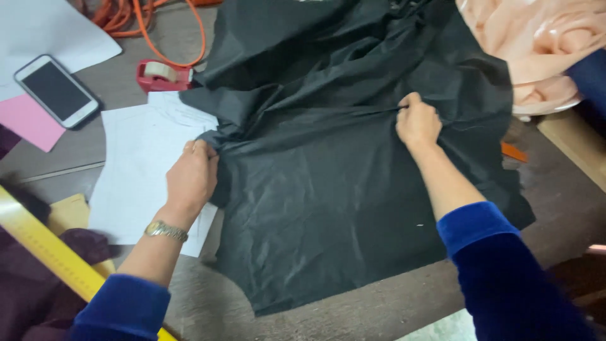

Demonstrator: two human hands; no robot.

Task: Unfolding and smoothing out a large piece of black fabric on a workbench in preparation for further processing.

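I am at the spreading step: my left hand [192, 177] has its grip clenched on the left edge of the black fabric [328, 183], bunching it where it overlaps the white paper pattern [142, 164], and my right hand [416, 123] has its grip pinched shut on a fold near the cloth's middle. The fabric lies across the centre of the worktop [379, 309], its near hem close to the front edge and its far part heaped toward the back. To my mind the next move calls for an even pull outward from both hands, gentle enough not to drag the paper along. The cloth is thin, matt and finely creased, with a cut, angled lower edge. Near the left edge sit a phone [55, 90], a red tape dispenser [163, 74] and a yellow ruler [44, 246]; peach cloth [536, 44] is piled at the far right corner
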